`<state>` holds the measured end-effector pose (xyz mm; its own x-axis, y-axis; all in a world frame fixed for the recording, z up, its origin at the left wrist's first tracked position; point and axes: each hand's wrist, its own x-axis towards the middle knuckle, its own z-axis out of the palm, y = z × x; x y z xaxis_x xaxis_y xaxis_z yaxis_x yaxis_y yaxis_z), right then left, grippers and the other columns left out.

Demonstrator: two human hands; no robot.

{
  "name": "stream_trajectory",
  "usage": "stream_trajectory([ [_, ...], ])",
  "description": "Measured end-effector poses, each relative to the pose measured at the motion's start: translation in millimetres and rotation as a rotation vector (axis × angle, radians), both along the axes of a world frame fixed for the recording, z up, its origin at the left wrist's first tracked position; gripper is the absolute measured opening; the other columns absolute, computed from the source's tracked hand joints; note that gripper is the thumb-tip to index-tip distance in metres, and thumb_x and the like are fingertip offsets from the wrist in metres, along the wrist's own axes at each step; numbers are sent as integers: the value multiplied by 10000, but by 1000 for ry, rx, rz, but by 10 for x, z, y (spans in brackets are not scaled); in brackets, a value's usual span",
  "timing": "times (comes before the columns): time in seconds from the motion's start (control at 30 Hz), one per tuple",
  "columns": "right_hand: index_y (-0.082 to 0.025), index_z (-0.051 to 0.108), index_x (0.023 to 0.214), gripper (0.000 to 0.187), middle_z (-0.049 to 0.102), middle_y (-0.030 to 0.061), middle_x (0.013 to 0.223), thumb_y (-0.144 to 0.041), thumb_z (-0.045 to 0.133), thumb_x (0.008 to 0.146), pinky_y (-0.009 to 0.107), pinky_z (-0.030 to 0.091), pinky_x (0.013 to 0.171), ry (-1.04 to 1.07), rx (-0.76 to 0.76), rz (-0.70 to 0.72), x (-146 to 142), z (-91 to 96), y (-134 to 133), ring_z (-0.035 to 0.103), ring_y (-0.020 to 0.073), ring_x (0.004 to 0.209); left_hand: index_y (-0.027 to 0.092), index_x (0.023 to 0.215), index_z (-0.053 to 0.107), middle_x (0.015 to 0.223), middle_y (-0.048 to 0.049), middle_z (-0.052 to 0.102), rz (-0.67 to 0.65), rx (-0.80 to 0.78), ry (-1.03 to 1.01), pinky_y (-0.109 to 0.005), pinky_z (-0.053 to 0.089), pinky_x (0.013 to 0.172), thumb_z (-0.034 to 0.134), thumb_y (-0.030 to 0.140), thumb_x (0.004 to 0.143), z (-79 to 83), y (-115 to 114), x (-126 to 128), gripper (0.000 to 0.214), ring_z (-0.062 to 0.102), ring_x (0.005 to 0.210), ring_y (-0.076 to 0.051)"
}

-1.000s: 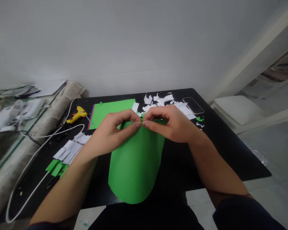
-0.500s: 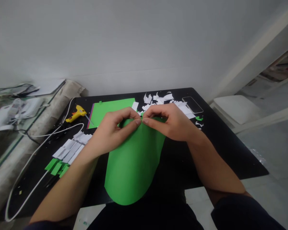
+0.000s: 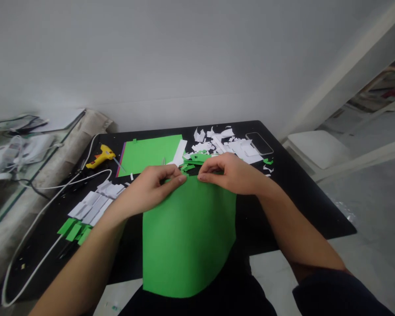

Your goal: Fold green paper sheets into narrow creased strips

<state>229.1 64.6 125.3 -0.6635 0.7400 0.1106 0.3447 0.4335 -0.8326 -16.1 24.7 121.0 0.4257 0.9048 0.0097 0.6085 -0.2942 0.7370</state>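
A sheet of green paper (image 3: 187,237) hangs from both hands over the table's near edge, bowed outward, its lower edge above my lap. My left hand (image 3: 161,186) pinches its top edge between thumb and forefinger. A short way to the right, my right hand (image 3: 228,174) pinches the same edge. Just beyond the fingers lie green paper scraps (image 3: 199,159) and a white paper strip (image 3: 180,151). Farther back, a stack of green sheets (image 3: 151,153) rests flat, with red and purple showing along its left side.
On the black table (image 3: 299,202) are a yellow glue gun (image 3: 102,157), a white cable (image 3: 29,237), folded white paper pieces (image 3: 94,204), folded green pieces (image 3: 74,230), white scraps (image 3: 217,140) and a phone (image 3: 259,144). A white stool (image 3: 317,148) stands at right.
The hands have moved slightly apart and down along the top edge. The green sheet has opened from a tighter curve and hangs wider and lower, uncovering scraps behind it.
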Motion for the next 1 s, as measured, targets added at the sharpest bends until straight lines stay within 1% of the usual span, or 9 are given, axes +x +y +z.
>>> stream_trajectory([
  [0.1, -133, 775, 873, 193, 766, 47, 789, -311, 713, 917, 265, 466, 656, -104, -113, 27, 2, -281, -13, 636, 131, 681, 183, 793, 594, 680, 31, 528, -23, -36, 27, -254, 358, 584, 496, 426, 1015, -336, -66, 12, 344, 483, 633, -133],
  [0.2, -125, 792, 878, 200, 756, 53, 785, -303, 707, 911, 257, 429, 631, -188, -211, -11, -18, -620, -61, 616, 136, 688, 185, 786, 592, 697, 17, 576, 27, -90, 21, -265, 388, 612, 477, 432, 1009, -689, -174, 62, 352, 533, 661, -152],
  [0.3, -117, 801, 861, 207, 753, 63, 776, -301, 711, 895, 254, 420, 622, -210, -289, -17, -21, -905, -127, 615, 145, 691, 184, 788, 609, 681, 8, 596, 73, -108, 43, -278, 379, 611, 480, 417, 1002, -939, -299, 119, 342, 555, 646, -163],
  [0.43, -126, 810, 857, 205, 761, 70, 785, -309, 720, 880, 254, 436, 634, -224, -347, -13, 3, -1099, -190, 641, 166, 726, 190, 808, 618, 648, 11, 583, 70, -95, 107, -293, 337, 601, 466, 369, 1020, -1079, -419, 170, 317, 545, 601, -167],
  [0.67, -132, 797, 858, 177, 775, 73, 795, -283, 713, 895, 261, 469, 632, -289, -336, -75, -49, -1104, -254, 693, 185, 744, 202, 899, 634, 739, -30, 674, 87, -57, 237, -305, 372, 617, 454, 323, 1044, -1161, -471, 191, 262, 642, 664, -206],
  [0.77, -143, 781, 936, 133, 792, 91, 899, -247, 701, 914, 309, 551, 740, -260, -220, -120, -66, -1130, -337, 735, 207, 819, 194, 959, 639, 850, -69, 717, 115, 50, 323, -337, 467, 684, 449, 302, 1047, -1178, -508, 210, 235, 690, 780, -247],
  [0.87, -155, 744, 1116, 205, 765, 146, 1129, -195, 598, 978, 448, 567, 966, -187, 157, -191, -7, -1206, -519, 726, 267, 1057, 157, 1083, 654, 1090, -152, 721, 162, 305, 362, -452, 532, 862, 470, 253, 1033, -1182, -631, 213, 213, 684, 1013, -316],
  [0.93, -157, 737, 1173, 268, 731, 169, 1230, -204, 524, 1018, 524, 533, 1061, -155, 349, -136, 74, -1262, -691, 668, 308, 1218, 151, 1173, 655, 1241, -173, 693, 122, 427, 332, -509, 522, 973, 478, 223, 1030, -1189, -768, 190, 239, 651, 1158, -335],
  [1.0, -194, 694, 1315, 338, 702, 149, 1334, -215, 498, 1039, 540, 527, 1102, -177, 382, -88, 153, -1305, -871, 625, 308, 1310, 167, 1242, 650, 1347, -150, 670, 12, 455, 290, -503, 503, 1065, 474, 189, 1033, -1206, -919, 146, 274, 618, 1274, -315],
])
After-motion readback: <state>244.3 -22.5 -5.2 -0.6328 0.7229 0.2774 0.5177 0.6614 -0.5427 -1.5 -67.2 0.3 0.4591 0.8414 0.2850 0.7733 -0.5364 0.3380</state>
